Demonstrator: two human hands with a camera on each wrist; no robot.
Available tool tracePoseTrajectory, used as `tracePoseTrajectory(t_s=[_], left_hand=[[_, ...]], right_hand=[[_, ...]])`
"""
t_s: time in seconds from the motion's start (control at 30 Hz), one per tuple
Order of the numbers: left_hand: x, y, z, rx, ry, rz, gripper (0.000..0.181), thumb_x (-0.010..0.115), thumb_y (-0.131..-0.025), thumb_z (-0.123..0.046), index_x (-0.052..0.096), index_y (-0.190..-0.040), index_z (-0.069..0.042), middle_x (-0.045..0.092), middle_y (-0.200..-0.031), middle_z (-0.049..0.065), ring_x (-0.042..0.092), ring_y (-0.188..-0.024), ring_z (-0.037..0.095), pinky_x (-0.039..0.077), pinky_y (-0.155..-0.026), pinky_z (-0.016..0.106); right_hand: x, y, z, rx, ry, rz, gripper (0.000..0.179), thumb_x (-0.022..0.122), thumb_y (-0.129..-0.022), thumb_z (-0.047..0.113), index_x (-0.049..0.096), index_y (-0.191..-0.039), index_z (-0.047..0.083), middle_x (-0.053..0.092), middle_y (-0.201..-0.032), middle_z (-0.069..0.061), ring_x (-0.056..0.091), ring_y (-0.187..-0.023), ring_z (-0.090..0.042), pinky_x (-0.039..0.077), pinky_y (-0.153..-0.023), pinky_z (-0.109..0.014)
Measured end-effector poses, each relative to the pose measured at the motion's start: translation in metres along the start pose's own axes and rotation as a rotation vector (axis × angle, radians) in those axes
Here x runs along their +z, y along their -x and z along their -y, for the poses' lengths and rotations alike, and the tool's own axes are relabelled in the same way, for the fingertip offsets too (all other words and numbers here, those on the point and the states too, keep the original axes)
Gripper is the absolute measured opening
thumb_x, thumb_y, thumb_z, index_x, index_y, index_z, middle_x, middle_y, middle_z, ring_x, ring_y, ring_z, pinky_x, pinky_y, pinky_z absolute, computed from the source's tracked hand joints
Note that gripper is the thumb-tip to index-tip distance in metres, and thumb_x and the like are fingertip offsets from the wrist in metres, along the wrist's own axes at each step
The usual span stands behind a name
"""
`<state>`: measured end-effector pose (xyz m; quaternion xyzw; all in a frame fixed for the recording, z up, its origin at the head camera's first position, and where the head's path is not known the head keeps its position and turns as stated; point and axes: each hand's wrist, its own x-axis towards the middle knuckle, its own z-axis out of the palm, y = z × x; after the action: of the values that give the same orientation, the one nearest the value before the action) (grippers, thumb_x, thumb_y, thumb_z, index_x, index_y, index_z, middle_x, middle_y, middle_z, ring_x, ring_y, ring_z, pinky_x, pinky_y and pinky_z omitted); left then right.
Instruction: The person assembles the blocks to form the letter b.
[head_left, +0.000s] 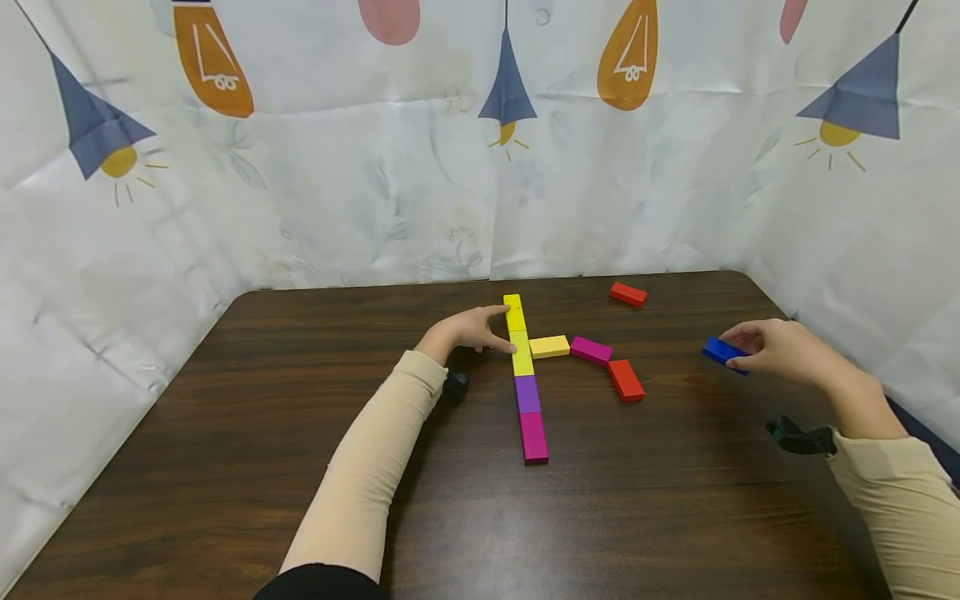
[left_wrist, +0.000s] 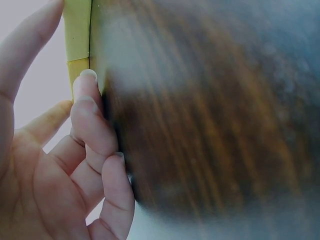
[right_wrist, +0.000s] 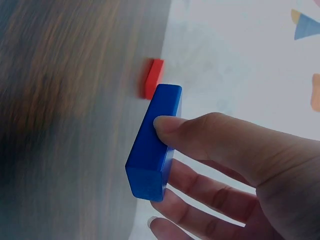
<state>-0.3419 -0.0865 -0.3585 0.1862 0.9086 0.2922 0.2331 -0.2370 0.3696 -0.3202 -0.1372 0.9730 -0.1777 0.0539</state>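
In the head view, my left hand (head_left: pixel 474 328) touches the row of blocks at its left side: the index fingertip is at the far yellow block (head_left: pixel 515 317), the thumb at the yellow-green block (head_left: pixel 522 360). The left wrist view shows its other fingers bent by the blocks. On the right, my right hand (head_left: pixel 787 350) holds a blue block (right_wrist: pixel 154 132) between thumb and fingers, tilted over the table. Nearer in the row lie a purple block (head_left: pixel 527 394) and a magenta block (head_left: pixel 534 438).
From the row, a pale yellow block (head_left: pixel 550 347), a magenta block (head_left: pixel 591 350) and a red block (head_left: pixel 626 381) bend off rightward. Another red block (head_left: pixel 627 294) lies near the far edge of the dark wooden table (head_left: pixel 300 500). A printed curtain (head_left: pixel 337 192) hangs behind.
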Motion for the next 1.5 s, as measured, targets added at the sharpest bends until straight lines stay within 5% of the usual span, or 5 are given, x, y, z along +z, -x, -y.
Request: tracePoseTrajectory(t_s=[0.83, 1.5], left_hand=[[0.002, -0.001, 0.002, -0.006, 0.020, -0.011, 0.093, 0.080, -0.092, -0.033, 0.024, -0.165, -0.017, 0.031, -0.162, 0.016, 0.056, -0.078, 0.022, 0.046, -0.091, 0.039], [0.001, -0.002, 0.001, -0.008, 0.010, -0.003, 0.094, 0.080, -0.092, -0.034, 0.024, -0.165, -0.018, 0.029, -0.163, 0.016, 0.060, -0.083, 0.024, 0.046, -0.094, 0.040]], right_hand=[[0.012, -0.016, 0.054, -0.123, -0.027, 0.013, 0.037, 0.080, -0.090, 0.011, 0.069, -0.120, -0.007, 0.072, -0.107, -0.016, 0.068, -0.098, -0.032, 0.056, -0.081, -0.050], [0.023, -0.018, 0.086, -0.296, -0.058, 0.031, 0.033, 0.081, -0.088, 0.006, 0.073, -0.120, 0.002, 0.070, -0.114, -0.010, 0.069, -0.099, -0.026, 0.058, -0.083, -0.046]])
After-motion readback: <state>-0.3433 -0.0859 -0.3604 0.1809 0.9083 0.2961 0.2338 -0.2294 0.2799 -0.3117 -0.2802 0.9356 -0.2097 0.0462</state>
